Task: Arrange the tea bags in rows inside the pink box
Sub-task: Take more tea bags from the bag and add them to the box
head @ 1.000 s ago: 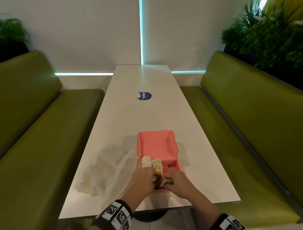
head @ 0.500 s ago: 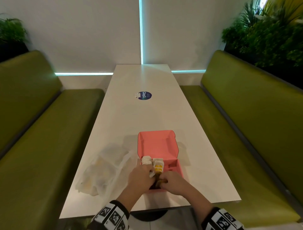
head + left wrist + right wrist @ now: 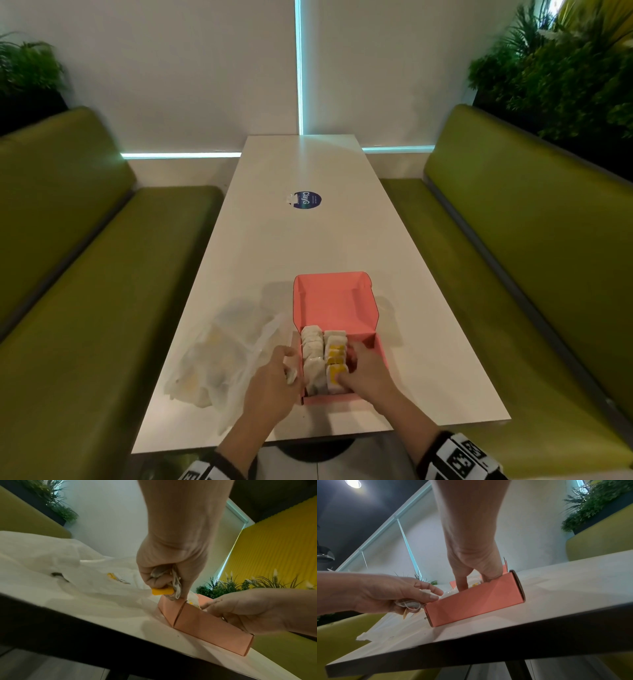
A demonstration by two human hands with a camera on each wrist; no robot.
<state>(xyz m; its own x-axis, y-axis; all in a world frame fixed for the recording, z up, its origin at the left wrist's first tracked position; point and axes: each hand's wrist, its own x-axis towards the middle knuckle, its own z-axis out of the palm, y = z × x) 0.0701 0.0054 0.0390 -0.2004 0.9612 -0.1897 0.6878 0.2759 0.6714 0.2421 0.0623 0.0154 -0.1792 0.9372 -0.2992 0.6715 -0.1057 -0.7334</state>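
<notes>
Pink box, two rows going in

Yellow tag and crumpled tea bags (image 3: 172, 580) sit bunched in my left hand (image 3: 270, 380), fingers curled round them just beside the left wall of the box (image 3: 334, 305). My right hand (image 3: 368, 373) is down inside the box, thumb on the near yellow-tagged bag and fingers lying along the right side of that row; how tightly they close I cannot tell. Two rows (image 3: 323, 356) stand on edge against the left wall of the box, a plain white one and one with yellow tags beside it. The lid stands open at the far side. Left of the box lies a clear bag (image 3: 219, 359) holding more tea bags, all on a white table (image 3: 308, 240) between green benches (image 3: 85, 308).
</notes>
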